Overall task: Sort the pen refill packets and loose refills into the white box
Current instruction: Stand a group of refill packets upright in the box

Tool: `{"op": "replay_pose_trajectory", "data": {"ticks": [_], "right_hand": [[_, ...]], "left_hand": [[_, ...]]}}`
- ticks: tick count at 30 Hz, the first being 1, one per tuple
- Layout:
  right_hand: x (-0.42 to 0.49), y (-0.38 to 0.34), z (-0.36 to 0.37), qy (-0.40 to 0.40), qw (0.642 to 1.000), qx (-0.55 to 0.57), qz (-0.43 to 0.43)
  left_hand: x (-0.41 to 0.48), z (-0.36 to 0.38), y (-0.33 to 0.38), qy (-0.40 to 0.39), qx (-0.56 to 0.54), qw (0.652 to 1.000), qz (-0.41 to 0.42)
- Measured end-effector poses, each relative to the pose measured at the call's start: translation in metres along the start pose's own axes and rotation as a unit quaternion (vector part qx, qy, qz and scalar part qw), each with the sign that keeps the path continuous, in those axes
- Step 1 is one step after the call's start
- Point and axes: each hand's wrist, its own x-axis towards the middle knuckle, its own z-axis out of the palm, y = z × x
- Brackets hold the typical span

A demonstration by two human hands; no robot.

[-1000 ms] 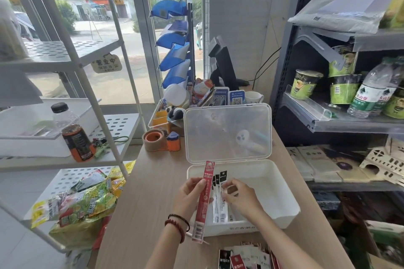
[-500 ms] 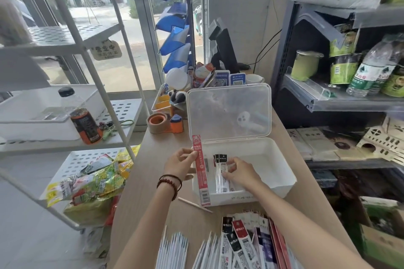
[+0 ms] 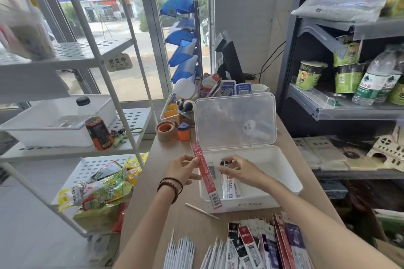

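Left hand (image 3: 182, 169): fingers pinch one red packet (image 3: 205, 176) by its upper half, slanted across the box's left rim.
Right hand (image 3: 242, 170): fingers arch over the box, tips at the black tops inside. Gripping or just touching? Can't tell.
White box (image 3: 284, 172): one, clear lid (image 3: 235, 120) upright beyond the fingers. It holds a few black-topped packets (image 3: 229, 183), partly hidden, so no count.
Bench (image 3: 142, 214): nearer than the fingers, two fans of loose refills (image 3: 181, 251), one packet pile (image 3: 262, 247) and one stray refill (image 3: 201, 211).
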Motion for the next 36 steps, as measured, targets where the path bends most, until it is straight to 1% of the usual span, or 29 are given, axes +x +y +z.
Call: {"op": "replay_pose_trajectory", "data": {"ticks": [4, 8, 9, 10, 11, 12, 14, 15, 16, 18, 22, 24, 25, 29, 32, 34, 36], "right_hand": [[-0.009, -0.018, -0.001, -0.026, 0.995, 0.082, -0.050], [-0.009, -0.014, -0.007, -0.020, 0.993, 0.097, -0.060], [-0.008, -0.011, -0.011, -0.009, 0.994, 0.094, -0.056], [-0.008, -0.007, -0.015, 0.007, 0.994, 0.093, -0.050], [-0.008, -0.003, -0.020, 0.026, 0.994, 0.097, -0.043], [-0.008, 0.002, -0.024, 0.049, 0.993, 0.100, -0.033], [-0.009, 0.016, -0.032, 0.099, 0.989, 0.107, -0.007], [-0.009, 0.025, -0.035, 0.125, 0.986, 0.110, 0.009], [-0.009, 0.033, -0.037, 0.149, 0.982, 0.115, 0.029], [-0.011, 0.047, -0.038, 0.179, 0.975, 0.112, 0.070], [-0.007, 0.058, -0.030, 0.175, 0.973, 0.098, 0.115], [0.000, 0.058, -0.028, 0.165, 0.977, 0.073, 0.116], [0.003, 0.057, -0.027, 0.159, 0.979, 0.051, 0.113], [0.011, 0.058, -0.020, 0.159, 0.982, -0.009, 0.097], [0.016, 0.064, -0.017, 0.156, 0.979, -0.073, 0.106], [0.020, 0.066, -0.015, 0.146, 0.973, -0.138, 0.117], [0.022, 0.065, -0.014, 0.138, 0.952, -0.250, 0.114]], "left_hand": [[-0.001, 0.018, 0.007, -0.056, 0.008, 0.998, 0.026], [0.001, 0.033, 0.012, -0.065, -0.024, 0.997, 0.035], [0.002, 0.036, 0.013, -0.063, -0.013, 0.997, 0.043], [0.004, 0.038, 0.012, -0.051, 0.024, 0.996, 0.062], [0.007, 0.039, 0.012, -0.033, 0.090, 0.991, 0.095], [0.009, 0.039, 0.011, -0.010, 0.179, 0.975, 0.132], [0.010, 0.035, 0.011, 0.045, 0.354, 0.917, 0.180], [0.009, 0.033, 0.011, 0.066, 0.403, 0.893, 0.192], [0.009, 0.032, 0.010, 0.078, 0.435, 0.875, 0.199], [0.008, 0.033, 0.005, 0.090, 0.470, 0.853, 0.209], [0.008, 0.043, -0.009, 0.096, 0.512, 0.823, 0.226], [0.006, 0.049, -0.013, 0.086, 0.532, 0.808, 0.239], [0.006, 0.051, -0.015, 0.079, 0.535, 0.806, 0.241], [0.007, 0.051, -0.014, 0.079, 0.524, 0.810, 0.249], [0.009, 0.045, -0.009, 0.089, 0.514, 0.816, 0.251], [0.010, 0.041, -0.008, 0.097, 0.518, 0.813, 0.245], [0.010, 0.037, -0.009, 0.116, 0.517, 0.816, 0.233]]}}
